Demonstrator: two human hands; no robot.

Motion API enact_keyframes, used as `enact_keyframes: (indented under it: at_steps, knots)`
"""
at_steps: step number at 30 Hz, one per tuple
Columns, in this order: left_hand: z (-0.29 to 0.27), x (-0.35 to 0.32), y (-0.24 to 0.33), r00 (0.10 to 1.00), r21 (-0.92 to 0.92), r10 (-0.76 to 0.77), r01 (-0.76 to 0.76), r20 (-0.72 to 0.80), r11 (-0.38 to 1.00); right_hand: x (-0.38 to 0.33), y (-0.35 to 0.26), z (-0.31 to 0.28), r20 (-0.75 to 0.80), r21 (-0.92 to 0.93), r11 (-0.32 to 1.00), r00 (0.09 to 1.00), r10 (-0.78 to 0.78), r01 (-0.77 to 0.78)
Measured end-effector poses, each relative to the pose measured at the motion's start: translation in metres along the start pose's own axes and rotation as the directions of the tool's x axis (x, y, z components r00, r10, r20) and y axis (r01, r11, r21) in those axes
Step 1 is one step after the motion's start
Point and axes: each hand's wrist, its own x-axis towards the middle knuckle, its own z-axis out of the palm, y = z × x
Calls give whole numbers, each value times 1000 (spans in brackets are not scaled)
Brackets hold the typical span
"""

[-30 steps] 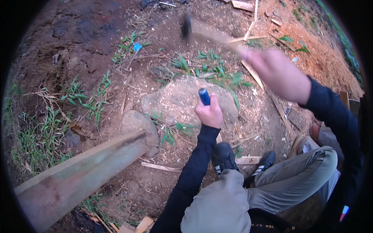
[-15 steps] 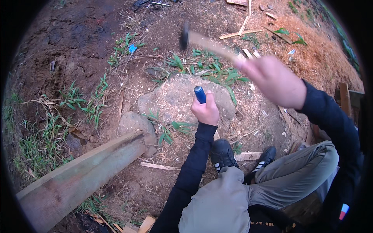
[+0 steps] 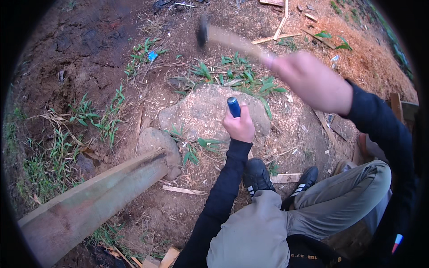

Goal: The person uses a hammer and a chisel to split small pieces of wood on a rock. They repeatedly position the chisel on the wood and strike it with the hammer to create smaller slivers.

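Observation:
My left hand grips a tool with a blue handle, a chisel by the look of it, held upright against a flat pale rock dusted with sawdust. My right hand is raised and blurred, holding a hammer with a wooden handle and a dark head up above the rock. Both sleeves are dark. My knees in grey trousers and black shoes sit below the rock.
A long squared wooden beam lies at the lower left, its end resting by a smaller stone. Wood offcuts and splinters lie on bare soil with grass tufts. A sawdust-covered patch spreads at the upper right.
The right hand has stayed raised with the hammer, drifting slightly lower and nearer. The left hand keeps the blue-handled tool on the rock.

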Motion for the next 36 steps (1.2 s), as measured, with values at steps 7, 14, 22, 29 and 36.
enact_keyframes:
  at_steps: [7, 14, 22, 29, 36]
  knots:
    - [-1, -1, 4, 999, 24, 46, -46, 2, 999, -8, 1, 5, 300, -291, 954, 954, 18, 74]
    - [-2, -2, 1, 1000, -19, -11, 11, -8, 1000, -5, -3, -4, 358, -323, 946, 930, 83, 40]
    - [-2, 3, 2, 1000, -19, 9, -9, 1, 1000, -3, -3, 7, 367, -350, 937, 917, 158, -21]
    - [1, -5, -6, 1000, -52, 23, -23, -2, 998, -7, -4, 8, 151, -187, 982, 987, 52, -23]
    - [-2, -4, -3, 1000, -10, 10, -10, 20, 1000, -16, 4, 11, 229, -220, 972, 973, -26, 78]
